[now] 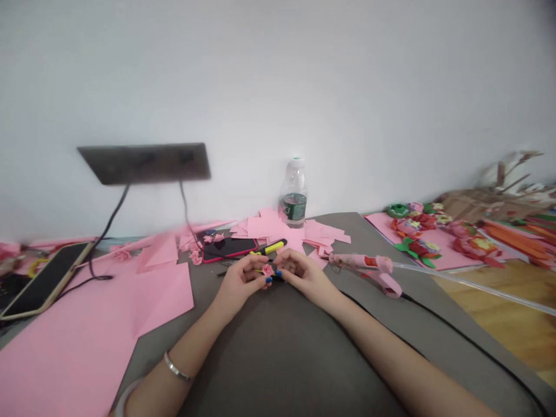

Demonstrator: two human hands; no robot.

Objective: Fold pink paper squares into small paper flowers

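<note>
Between my two hands, over the middle of the grey table (278, 347), is a small pink paper rose (268, 270). My left hand (241, 284) pinches it from the left with thumb and fingers. From the right, my right hand (304, 275) has its thumb and fingertips curled close together at the flower's edge; whether they grip it is hard to make out. Just behind the hands lies a yellow and black utility knife (270, 248). A pink glue gun (365, 263) rests to the right, a clear glue stick reaching out from its back.
Pink paper sheets (99, 324) cover the left side, with a phone (47, 281) on them. A red-cased phone (229, 249), cut paper pieces (260, 226) and a plastic bottle (295, 194) stand behind. Paper flowers (419, 226) lie at right; a black cord (469, 339) crosses the table.
</note>
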